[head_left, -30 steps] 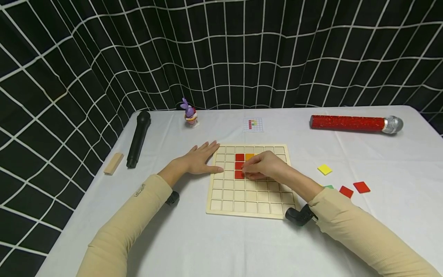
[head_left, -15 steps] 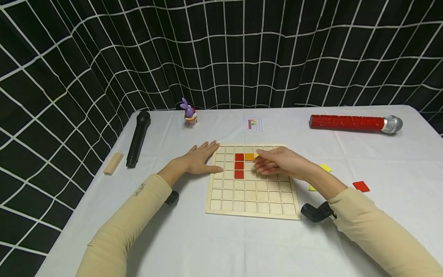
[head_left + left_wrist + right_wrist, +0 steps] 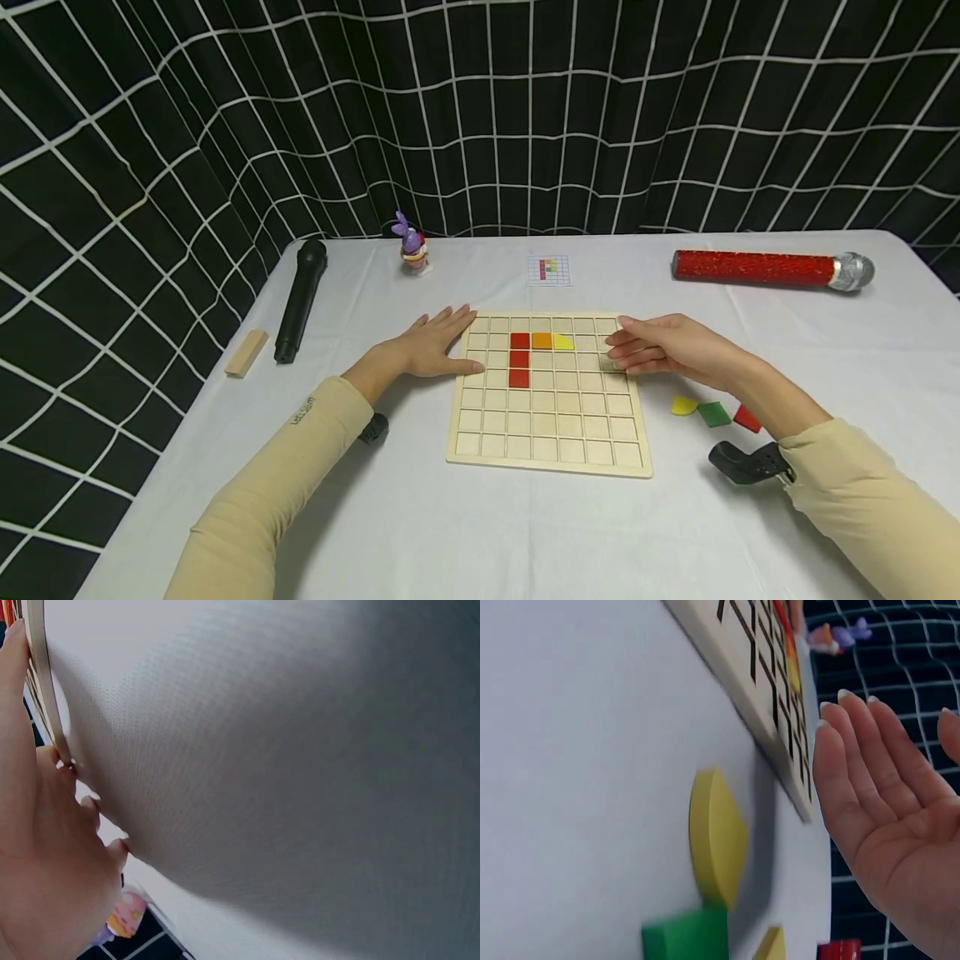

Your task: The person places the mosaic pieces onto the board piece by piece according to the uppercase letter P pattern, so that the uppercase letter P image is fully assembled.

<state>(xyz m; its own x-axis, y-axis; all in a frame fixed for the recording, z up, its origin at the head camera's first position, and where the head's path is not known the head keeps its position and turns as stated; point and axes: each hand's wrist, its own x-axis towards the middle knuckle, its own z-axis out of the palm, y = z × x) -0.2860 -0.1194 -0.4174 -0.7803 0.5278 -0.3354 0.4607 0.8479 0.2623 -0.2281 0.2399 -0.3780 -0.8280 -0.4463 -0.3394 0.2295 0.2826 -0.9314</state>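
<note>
A wooden grid board [image 3: 547,425] lies flat on the white table. In its cells sit a column of three red squares [image 3: 519,359], an orange square [image 3: 542,341] and a yellow quarter-round tile [image 3: 563,342]. My left hand [image 3: 427,346] lies spread at the board's left edge, thumb and fingertips on the rim. Above the right edge hovers my right hand [image 3: 667,346], fingers loosely bent; the right wrist view shows its palm [image 3: 907,847] holding nothing. Right of the board lie another yellow quarter-round tile [image 3: 683,406], a green tile [image 3: 714,414] and a red tile [image 3: 747,418].
A small pattern card [image 3: 549,271] lies behind the board, with a purple-eared figurine [image 3: 412,248] to its left. A black microphone [image 3: 300,302] and a wooden block [image 3: 246,354] are at far left. A red glitter microphone [image 3: 772,269] lies at back right.
My right hand has left the yellow quarter-round tile in the cell beside the orange square and moved right, to the board's right edge. My left hand stays put.
</note>
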